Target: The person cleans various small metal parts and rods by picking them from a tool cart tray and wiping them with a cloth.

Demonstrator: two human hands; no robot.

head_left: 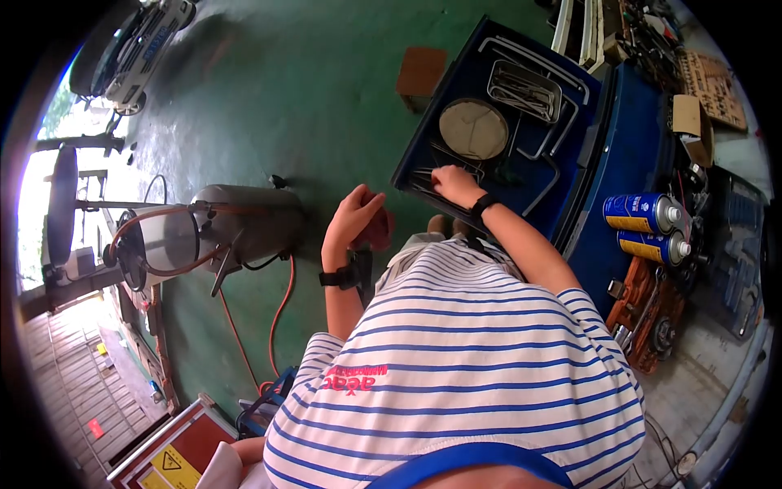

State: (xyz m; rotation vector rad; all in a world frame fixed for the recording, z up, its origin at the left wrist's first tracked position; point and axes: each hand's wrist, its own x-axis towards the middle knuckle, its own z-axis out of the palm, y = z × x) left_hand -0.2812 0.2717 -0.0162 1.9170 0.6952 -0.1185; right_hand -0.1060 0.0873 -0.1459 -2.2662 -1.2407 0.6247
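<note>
My right hand (458, 187) reaches into an open blue drawer (456, 81), its fingers curled down among thin metal rods (425, 177) near the drawer's edge. Whatever its fingertips grip is too small to make out. Beyond that hand lie a round tan disc (473, 129), a metal tray (525, 91) of thin metal pieces, and several bent rods (542, 191). My left hand (352, 218) is raised outside the drawer with its fingers bent closed. A dark reddish thing (378, 231) shows beside the left hand; I cannot tell whether it is held.
Two blue spray cans (638, 213) and an orange tool case (648, 318) stand at the right. On the left are a grey tank (244, 224) and a red hose (283, 314) on the green floor. A brown stool (421, 72) stands beyond the drawer.
</note>
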